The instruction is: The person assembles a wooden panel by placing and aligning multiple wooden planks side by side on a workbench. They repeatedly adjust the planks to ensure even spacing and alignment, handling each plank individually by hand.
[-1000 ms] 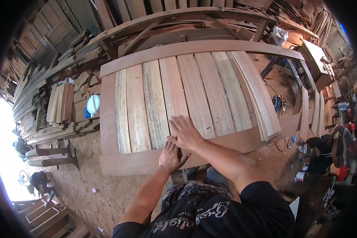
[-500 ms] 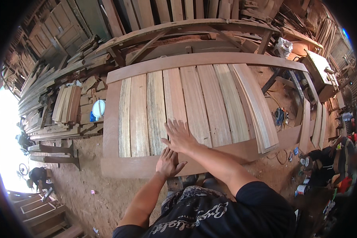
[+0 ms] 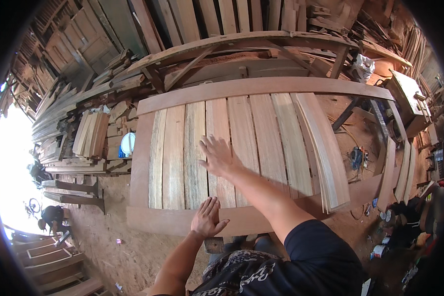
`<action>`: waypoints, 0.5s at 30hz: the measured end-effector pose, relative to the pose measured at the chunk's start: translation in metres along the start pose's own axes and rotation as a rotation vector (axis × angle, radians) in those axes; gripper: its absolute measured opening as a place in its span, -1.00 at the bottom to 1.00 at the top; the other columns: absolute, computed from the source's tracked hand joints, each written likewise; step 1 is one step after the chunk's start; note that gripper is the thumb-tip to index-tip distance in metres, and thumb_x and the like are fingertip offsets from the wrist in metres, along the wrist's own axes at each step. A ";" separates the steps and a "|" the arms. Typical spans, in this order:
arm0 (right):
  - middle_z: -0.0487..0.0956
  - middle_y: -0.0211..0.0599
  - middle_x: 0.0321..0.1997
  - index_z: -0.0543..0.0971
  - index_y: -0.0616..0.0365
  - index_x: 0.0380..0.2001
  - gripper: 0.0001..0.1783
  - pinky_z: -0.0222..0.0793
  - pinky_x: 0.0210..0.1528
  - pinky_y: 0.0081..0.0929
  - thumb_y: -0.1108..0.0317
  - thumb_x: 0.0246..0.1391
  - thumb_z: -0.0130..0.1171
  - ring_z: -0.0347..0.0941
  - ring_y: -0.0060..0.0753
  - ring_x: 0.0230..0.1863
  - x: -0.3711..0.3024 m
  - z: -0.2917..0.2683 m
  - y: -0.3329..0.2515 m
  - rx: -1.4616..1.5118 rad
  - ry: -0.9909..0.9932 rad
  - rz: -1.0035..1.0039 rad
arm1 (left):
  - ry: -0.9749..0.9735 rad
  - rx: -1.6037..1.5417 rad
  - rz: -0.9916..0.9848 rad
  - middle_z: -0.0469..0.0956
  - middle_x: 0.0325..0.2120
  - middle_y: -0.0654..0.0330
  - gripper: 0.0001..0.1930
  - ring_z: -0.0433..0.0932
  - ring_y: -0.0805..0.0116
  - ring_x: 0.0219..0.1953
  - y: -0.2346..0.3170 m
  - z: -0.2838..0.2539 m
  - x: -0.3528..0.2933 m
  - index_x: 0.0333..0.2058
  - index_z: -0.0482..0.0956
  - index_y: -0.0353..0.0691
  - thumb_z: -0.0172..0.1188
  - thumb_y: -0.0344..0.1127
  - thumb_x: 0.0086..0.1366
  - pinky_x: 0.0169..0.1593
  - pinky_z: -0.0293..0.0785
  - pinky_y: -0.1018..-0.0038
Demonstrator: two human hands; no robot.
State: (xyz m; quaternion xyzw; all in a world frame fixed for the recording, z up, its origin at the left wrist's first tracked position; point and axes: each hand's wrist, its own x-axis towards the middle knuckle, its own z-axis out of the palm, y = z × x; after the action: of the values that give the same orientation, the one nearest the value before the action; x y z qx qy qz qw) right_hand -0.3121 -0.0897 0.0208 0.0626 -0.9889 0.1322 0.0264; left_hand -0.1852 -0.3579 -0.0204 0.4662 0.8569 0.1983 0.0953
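A wooden door frame lies flat, with several upright planks point(image 3: 240, 143) side by side inside it. My right hand point(image 3: 218, 155) is open, fingers spread, over the middle planks; whether the palm presses on them I cannot tell. My left hand point(image 3: 208, 218) rests flat on the near rail point(image 3: 158, 217), its fingers stretched toward the plank ends and the thumb out to the right. Neither hand holds anything. Along the far side runs the other long rail point(image 3: 261, 87). A few loose boards point(image 3: 323, 153) lie overlapped on the right part of the frame.
Behind stands a long wooden bench point(image 3: 222, 40) with timber leaning beyond it. Stacked offcuts point(image 3: 91, 133) and a round white lid point(image 3: 128, 144) are at the left. A power tool point(image 3: 358, 157) lies on the ground at the right. Another person point(image 3: 53, 218) bends over at the far left.
My right hand has slid away from me along the planks, apart from my left hand. The left hand stays at the near rail. The whole view has shifted slightly.
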 end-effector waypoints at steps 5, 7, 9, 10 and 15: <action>0.01 -0.07 0.86 0.03 0.18 0.75 -0.01 -0.25 0.81 0.33 -0.38 0.64 -0.32 -0.17 0.11 0.85 0.027 0.017 0.011 -0.096 -0.130 0.210 | -0.003 0.043 -0.015 0.44 0.50 -0.28 -0.03 0.32 -0.23 0.60 0.005 -0.005 0.005 0.41 0.51 -0.48 0.31 0.37 0.42 0.67 0.17 -0.03; -0.03 -0.07 0.88 -0.09 0.15 0.78 0.02 -0.29 0.83 0.31 -0.40 0.64 -0.37 -0.22 0.11 0.86 0.048 0.016 0.001 -0.079 0.020 0.160 | -0.004 0.029 -0.019 0.44 0.50 -0.26 -0.04 0.33 -0.23 0.60 0.005 -0.004 0.005 0.40 0.52 -0.47 0.32 0.37 0.42 0.66 0.18 -0.03; -0.04 -0.08 0.88 -0.09 0.12 0.79 0.01 -0.24 0.82 0.31 -0.41 0.64 -0.38 -0.19 0.11 0.86 0.062 0.024 0.018 -0.095 -0.012 0.162 | 0.007 0.024 -0.005 0.45 0.49 -0.27 -0.05 0.34 -0.27 0.58 0.003 -0.007 0.009 0.40 0.52 -0.48 0.35 0.34 0.40 0.64 0.20 -0.05; -0.05 -0.08 0.88 -0.09 0.10 0.79 0.01 -0.22 0.82 0.30 -0.41 0.64 -0.39 -0.17 0.11 0.85 0.070 0.028 0.029 -0.101 -0.024 0.165 | 0.016 0.022 0.009 0.46 0.47 -0.30 -0.05 0.35 -0.31 0.57 0.003 -0.008 0.012 0.39 0.51 -0.49 0.36 0.32 0.39 0.63 0.22 -0.08; -0.09 -0.03 0.88 -0.10 0.10 0.79 0.02 -0.20 0.82 0.29 -0.44 0.63 -0.47 -0.14 0.12 0.85 0.079 0.027 0.049 -0.124 -0.132 0.200 | 0.039 0.004 0.022 0.47 0.46 -0.29 -0.05 0.37 -0.30 0.56 0.001 -0.005 0.017 0.39 0.52 -0.48 0.38 0.32 0.38 0.62 0.24 -0.07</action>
State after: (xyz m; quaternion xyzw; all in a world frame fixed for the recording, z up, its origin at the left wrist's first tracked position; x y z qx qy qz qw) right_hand -0.3980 -0.0591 -0.0129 -0.0295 -0.9960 0.0684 -0.0485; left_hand -0.1952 -0.3443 -0.0154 0.4721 0.8536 0.2068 0.0756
